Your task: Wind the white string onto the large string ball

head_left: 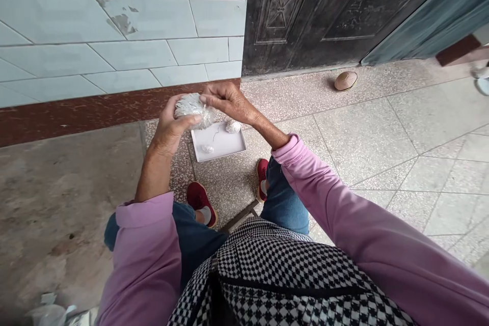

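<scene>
A shiny white, fluffy bundle of thin plastic strands (pixel 194 108), pom-pom-like, is held above the floor by my left hand (pixel 170 125). The left thumb presses its front, and the fingers behind are mostly hidden. My right hand (pixel 227 101) is closed in a pinch against the bundle's right edge; whatever is between its fingertips is too small to make out. Below both hands lies a shallow white tray (pixel 229 150) on the floor. In it are a round white ball (pixel 233 127) at the back right, a small clear-white clump (pixel 208 148) at the front left and a thin dark thread.
A tiled wall (pixel 126 20) and a dark carved door (pixel 305 10) stand ahead. A brown rounded object (pixel 346 80) lies on the floor near the door. My red shoes (pixel 199 198) flank the tray's near side. Plastic items (pixel 48 310) sit at lower left.
</scene>
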A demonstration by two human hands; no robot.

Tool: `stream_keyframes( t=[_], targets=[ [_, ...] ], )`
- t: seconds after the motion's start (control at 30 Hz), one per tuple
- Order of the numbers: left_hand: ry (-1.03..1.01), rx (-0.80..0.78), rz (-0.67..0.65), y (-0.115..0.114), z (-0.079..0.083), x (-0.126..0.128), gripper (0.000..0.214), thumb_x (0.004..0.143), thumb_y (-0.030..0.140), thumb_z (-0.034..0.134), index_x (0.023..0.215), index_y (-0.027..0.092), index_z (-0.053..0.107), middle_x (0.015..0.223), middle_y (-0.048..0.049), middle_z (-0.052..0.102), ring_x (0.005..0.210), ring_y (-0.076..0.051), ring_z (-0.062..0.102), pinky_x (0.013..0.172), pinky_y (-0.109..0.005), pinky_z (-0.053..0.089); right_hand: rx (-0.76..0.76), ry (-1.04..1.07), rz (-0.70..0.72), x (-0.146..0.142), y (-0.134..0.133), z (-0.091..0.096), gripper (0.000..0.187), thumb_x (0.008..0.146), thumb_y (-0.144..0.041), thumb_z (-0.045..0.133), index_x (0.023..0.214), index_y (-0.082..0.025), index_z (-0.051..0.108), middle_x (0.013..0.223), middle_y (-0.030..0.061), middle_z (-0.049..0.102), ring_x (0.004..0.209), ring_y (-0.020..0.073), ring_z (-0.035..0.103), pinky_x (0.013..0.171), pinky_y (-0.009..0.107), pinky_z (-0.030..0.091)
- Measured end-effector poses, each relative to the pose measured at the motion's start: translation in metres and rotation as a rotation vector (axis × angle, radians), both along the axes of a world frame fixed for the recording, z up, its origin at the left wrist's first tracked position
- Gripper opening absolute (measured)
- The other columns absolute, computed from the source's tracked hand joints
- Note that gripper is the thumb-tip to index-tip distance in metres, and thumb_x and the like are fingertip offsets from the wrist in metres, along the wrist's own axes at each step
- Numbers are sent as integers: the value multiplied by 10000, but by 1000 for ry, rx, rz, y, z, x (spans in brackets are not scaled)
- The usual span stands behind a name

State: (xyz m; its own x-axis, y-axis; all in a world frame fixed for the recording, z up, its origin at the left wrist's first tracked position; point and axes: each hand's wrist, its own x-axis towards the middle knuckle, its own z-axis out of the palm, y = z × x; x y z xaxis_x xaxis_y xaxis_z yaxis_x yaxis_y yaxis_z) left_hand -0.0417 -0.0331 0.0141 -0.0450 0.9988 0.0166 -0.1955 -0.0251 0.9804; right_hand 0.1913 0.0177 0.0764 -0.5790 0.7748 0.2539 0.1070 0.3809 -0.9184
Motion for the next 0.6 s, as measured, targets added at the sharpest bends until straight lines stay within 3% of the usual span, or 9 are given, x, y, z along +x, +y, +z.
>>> stream_keyframes(
  t=[0.13, 0.27, 0.4, 0.53, 0.6],
  targets=[
    [-59, -76, -166, -13, 12, 7, 820, 582, 378, 1190, 1319, 237, 859, 1225, -101, 880, 1127, -345, 780, 1001, -494, 716, -67, 67, -92, 6, 7, 8, 785, 1300, -782, 563, 694, -333, 346, 638, -42, 330, 873, 167, 500, 770, 399, 379],
    [-97, -149, -314, -24, 20, 12, 672, 657, 436, 1132, 1274, 256, 937, 1240, -142, 920, 1074, -379, 848, 849, -471, 748, -85, 44, -162, 1, 13, 0, 659, 1261, -659, 592, 736, -344, 348, 668, -71, 268, 861, 164, 431, 788, 422, 329],
    [-146, -139, -385, -28, 19, 15, 652, 686, 447, 1080, 1297, 265, 942, 1195, -142, 926, 1163, -442, 900, 964, -550, 809, -54, 27, -168, -8, 22, -19, 617, 1242, -555, 533, 710, -347, 297, 668, -64, 218, 912, 164, 453, 836, 460, 299],
    [-295, -73, -249, -27, 17, 18, 752, 678, 402, 1075, 1384, 231, 882, 1247, -163, 941, 1380, -503, 881, 1188, -651, 788, -94, 75, -208, -15, 27, -34, 686, 1236, -706, 677, 741, -316, 405, 711, -58, 361, 874, 178, 439, 780, 405, 331],
    [-352, -35, -167, -24, 18, 20, 817, 668, 416, 1099, 1426, 225, 859, 1293, -174, 944, 1475, -520, 848, 1267, -678, 760, -113, 88, -222, -18, 26, -37, 659, 1224, -691, 757, 772, -305, 472, 743, -46, 452, 871, 189, 478, 772, 372, 389]
  ],
)
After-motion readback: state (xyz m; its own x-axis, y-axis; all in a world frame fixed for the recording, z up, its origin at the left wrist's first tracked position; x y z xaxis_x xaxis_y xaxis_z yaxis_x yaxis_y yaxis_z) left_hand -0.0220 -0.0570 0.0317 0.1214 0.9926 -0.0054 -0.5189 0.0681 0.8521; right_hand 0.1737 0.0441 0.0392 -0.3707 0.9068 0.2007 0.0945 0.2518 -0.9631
